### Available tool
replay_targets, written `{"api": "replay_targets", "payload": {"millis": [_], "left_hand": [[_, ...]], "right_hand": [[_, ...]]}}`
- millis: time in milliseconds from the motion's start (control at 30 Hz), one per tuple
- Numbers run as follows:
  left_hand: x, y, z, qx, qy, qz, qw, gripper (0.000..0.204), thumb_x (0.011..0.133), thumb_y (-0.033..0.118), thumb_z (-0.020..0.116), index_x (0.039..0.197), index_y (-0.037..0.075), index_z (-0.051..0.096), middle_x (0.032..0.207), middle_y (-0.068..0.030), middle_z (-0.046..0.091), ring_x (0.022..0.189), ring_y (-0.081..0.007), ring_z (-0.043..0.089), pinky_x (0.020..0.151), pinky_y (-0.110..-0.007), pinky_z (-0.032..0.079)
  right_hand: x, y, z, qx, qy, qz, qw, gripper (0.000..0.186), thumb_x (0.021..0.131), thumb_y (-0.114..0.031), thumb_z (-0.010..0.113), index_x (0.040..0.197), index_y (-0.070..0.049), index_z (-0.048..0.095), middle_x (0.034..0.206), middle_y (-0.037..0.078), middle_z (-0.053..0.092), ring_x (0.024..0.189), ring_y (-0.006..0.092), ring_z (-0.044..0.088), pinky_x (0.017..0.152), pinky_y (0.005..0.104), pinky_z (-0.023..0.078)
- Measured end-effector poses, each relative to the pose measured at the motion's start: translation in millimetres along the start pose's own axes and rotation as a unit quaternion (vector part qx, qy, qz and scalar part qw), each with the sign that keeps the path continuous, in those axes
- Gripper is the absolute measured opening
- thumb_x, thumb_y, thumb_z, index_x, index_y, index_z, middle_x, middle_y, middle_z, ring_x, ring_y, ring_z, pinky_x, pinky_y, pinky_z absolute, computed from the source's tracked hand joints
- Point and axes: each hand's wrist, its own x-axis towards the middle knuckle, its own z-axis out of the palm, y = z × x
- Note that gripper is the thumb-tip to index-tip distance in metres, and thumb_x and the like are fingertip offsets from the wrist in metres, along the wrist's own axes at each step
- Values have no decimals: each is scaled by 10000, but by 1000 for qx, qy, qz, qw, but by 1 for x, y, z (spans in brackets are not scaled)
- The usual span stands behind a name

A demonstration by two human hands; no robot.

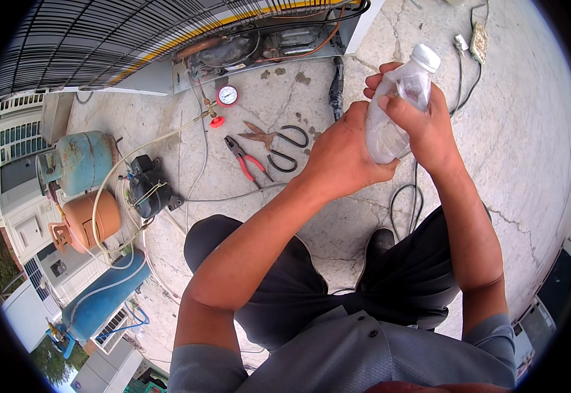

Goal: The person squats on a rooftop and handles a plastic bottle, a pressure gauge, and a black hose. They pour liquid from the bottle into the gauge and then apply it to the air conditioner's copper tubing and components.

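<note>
A clear plastic bottle (384, 134) with a white cap (426, 57) is held in front of me, tilted so the cap points away and to the right. My left hand (348, 154) is closed round its left side and base. On the other side, my right hand (423, 124) wraps the bottle, its thumb lying across the front. The cap sits on the neck, clear of my fingers. Whether the bottle contains anything, I cannot tell.
Left of my hands, scissors (266, 138) and red-handled pliers (239, 156) lie on the concrete. Beyond them are a pressure gauge (227, 95) with hoses, a black compressor (149, 190) and several gas cylinders (92, 219). An appliance (226, 49) with exposed piping stands ahead; a power strip (478, 42) lies right.
</note>
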Motion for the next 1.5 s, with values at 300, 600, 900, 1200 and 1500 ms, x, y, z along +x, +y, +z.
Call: {"api": "replay_targets", "payload": {"millis": [300, 600, 900, 1200, 1500], "left_hand": [[1, 0, 2, -11, 0, -1, 1000, 874, 662, 334, 855, 1320, -46, 423, 1144, -248, 656, 1071, -390, 667, 916, -434, 525], [0, 6, -1, -14, -5, -10, 1000, 883, 671, 337, 850, 1335, -58, 422, 1137, -250, 663, 1056, -384, 676, 909, -430, 531], [-1, 1, 1, -6, 0, -1, 1000, 877, 673, 336, 848, 1328, -60, 420, 1127, -254, 662, 1040, -388, 678, 902, -429, 534], [-1, 1, 0, -22, 2, 4, 1000, 877, 671, 337, 848, 1331, -53, 421, 1133, -249, 660, 1052, -386, 673, 904, -430, 530], [-1, 1, -1, 3, 3, -2, 1000, 884, 673, 344, 849, 1333, -54, 417, 1134, -252, 657, 1054, -390, 673, 900, -435, 532]], "right_hand": [[0, -2, -1, 2, -2, 2, 1000, 471, 859, -202, 705, 1236, 45, 568, 1116, 88, 686, 1042, 171, 635, 954, 338, 489], [-1, -2, -1, 9, -1, 4, 1000, 488, 855, -203, 707, 1249, 44, 560, 1119, 88, 682, 1050, 174, 632, 956, 342, 490], [-1, -2, -1, -8, -4, 5, 1000, 510, 846, -211, 692, 1267, 42, 555, 1142, 106, 677, 1074, 194, 634, 975, 359, 489], [0, -3, 0, -8, -2, -1, 1000, 486, 860, -216, 710, 1242, 48, 567, 1118, 90, 687, 1048, 172, 635, 953, 340, 490], [-1, -2, 1, 9, 0, 9, 1000, 499, 852, -206, 708, 1252, 50, 557, 1115, 95, 681, 1046, 176, 637, 959, 343, 490]]}}
